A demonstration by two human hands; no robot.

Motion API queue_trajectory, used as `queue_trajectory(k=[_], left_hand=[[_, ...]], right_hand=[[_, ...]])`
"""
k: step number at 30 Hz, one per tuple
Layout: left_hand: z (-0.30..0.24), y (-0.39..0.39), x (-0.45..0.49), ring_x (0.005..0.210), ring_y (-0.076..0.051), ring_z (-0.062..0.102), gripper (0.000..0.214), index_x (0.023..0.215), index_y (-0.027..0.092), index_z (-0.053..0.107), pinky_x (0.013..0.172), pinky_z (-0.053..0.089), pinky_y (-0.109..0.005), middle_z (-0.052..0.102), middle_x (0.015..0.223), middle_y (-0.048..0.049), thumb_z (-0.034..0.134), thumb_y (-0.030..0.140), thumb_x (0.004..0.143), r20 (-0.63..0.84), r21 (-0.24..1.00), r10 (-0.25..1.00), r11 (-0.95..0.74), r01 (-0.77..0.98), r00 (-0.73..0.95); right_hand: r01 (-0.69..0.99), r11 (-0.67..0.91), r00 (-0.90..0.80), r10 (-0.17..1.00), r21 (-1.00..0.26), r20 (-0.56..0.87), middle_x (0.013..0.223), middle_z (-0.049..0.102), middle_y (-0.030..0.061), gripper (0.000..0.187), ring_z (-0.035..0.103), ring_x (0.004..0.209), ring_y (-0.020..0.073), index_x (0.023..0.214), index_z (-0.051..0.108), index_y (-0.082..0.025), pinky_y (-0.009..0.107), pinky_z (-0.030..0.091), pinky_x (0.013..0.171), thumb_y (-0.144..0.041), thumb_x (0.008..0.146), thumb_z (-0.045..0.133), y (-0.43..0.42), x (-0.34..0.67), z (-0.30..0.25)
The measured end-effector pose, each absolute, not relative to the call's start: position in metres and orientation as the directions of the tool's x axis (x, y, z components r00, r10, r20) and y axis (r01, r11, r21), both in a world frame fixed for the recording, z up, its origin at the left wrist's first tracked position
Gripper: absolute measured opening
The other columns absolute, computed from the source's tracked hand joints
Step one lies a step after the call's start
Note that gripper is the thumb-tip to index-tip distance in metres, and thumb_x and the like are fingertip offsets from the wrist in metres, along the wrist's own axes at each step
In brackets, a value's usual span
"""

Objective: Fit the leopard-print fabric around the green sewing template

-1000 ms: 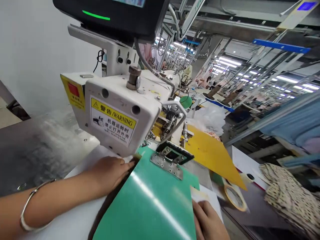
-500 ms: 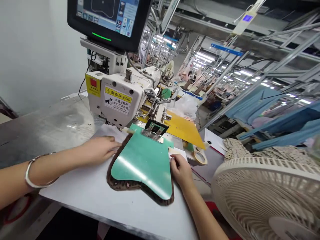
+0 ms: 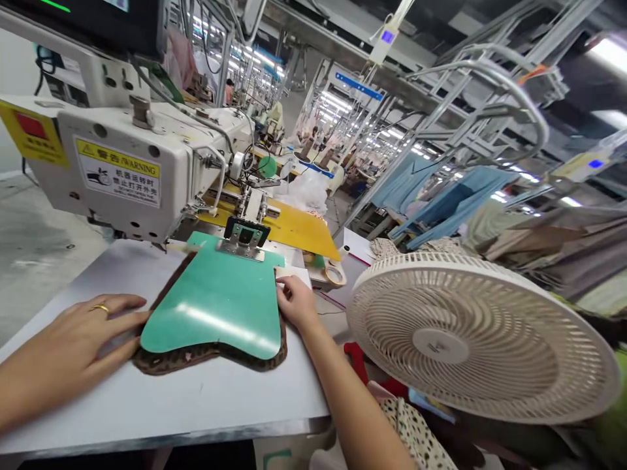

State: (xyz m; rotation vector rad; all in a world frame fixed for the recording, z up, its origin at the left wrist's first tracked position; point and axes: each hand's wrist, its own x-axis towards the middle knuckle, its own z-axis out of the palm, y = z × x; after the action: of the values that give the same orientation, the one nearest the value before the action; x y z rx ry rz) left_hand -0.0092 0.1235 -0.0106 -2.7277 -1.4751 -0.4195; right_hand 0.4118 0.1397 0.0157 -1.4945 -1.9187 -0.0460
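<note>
My left hand (image 3: 81, 329) lies flat and open, fingertips on the brown fabric (image 3: 206, 356) poking out under the green template (image 3: 215, 307) on the white table (image 3: 196, 405). My right hand (image 3: 294, 303), fingers curled, presses the template's right edge — stiff, slick plastic over limp cloth, best steadied at the edges.

Fan: a cream round fan (image 3: 482, 336) with a slatted grille fills the lower right of the frame.
Yellow board: a yellow board (image 3: 294, 230) lies at centre, behind the machine's clamp.
Tape roll: a tape roll (image 3: 335, 275) sits just right of the yellow board.
Blue cloth: blue cloth (image 3: 435, 202) hangs at right of centre.
Monitor: a dark screen (image 3: 88, 19) at upper left.
</note>
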Motion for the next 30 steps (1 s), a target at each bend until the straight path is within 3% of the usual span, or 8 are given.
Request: queue_trajectory(k=[7, 16, 26, 30], left_hand=[[-0.008, 0.123, -0.012, 0.127, -0.027, 0.056, 0.044, 0.133, 0.045, 0.062, 0.102, 0.047, -0.047, 0.06, 0.14, -0.0017, 0.044, 0.053, 0.094, 0.261, 0.072, 0.811, -0.556, 0.828, 0.523], [0.01, 0.117, -0.008, 0.127, -0.03, 0.055, 0.039, 0.13, 0.045, 0.064, 0.103, 0.046, -0.048, 0.062, 0.136, -0.0013, 0.051, 0.048, 0.094, 0.236, 0.153, 0.837, -0.533, 0.832, 0.493], [0.001, 0.11, -0.002, 0.12, -0.029, 0.058, 0.039, 0.127, 0.037, 0.066, 0.1, 0.043, -0.044, 0.065, 0.131, -0.002, 0.045, 0.044, 0.096, 0.412, 0.215, 0.801, -0.549, 0.808, 0.435], [-0.003, 0.113, -0.005, 0.12, -0.027, 0.06, 0.039, 0.132, 0.046, 0.058, 0.098, 0.043, -0.043, 0.064, 0.131, 0.0031, 0.046, 0.039, 0.096, 0.464, 0.235, 0.773, -0.578, 0.781, 0.433]], right_hand=[[0.85, 0.348, -0.099, 0.843, -0.396, 0.529, 0.085, 0.062, 0.0018, 0.016, 0.057, 0.074, 0.018, 0.099, 0.071, -0.022, 0.028, 0.043, 0.07, -0.025, 0.088, 0.059, 0.139, 0.412, 0.016], [0.848, 0.346, -0.11, 0.855, -0.4, 0.506, 0.083, 0.059, 0.0023, 0.015, 0.056, 0.074, 0.019, 0.096, 0.069, -0.022, 0.03, 0.039, 0.068, -0.03, 0.09, 0.057, 0.137, 0.411, 0.02], [0.837, 0.344, -0.101, 0.861, -0.425, 0.498, 0.083, 0.058, 0.0024, 0.014, 0.056, 0.075, 0.0187, 0.093, 0.067, -0.022, 0.03, 0.039, 0.068, -0.031, 0.09, 0.056, 0.137, 0.411, 0.02], [0.83, 0.348, -0.096, 0.858, -0.435, 0.504, 0.083, 0.059, 0.0023, 0.012, 0.055, 0.074, 0.0184, 0.089, 0.065, -0.022, 0.029, 0.04, 0.068, -0.029, 0.09, 0.056, 0.137, 0.411, 0.02]])
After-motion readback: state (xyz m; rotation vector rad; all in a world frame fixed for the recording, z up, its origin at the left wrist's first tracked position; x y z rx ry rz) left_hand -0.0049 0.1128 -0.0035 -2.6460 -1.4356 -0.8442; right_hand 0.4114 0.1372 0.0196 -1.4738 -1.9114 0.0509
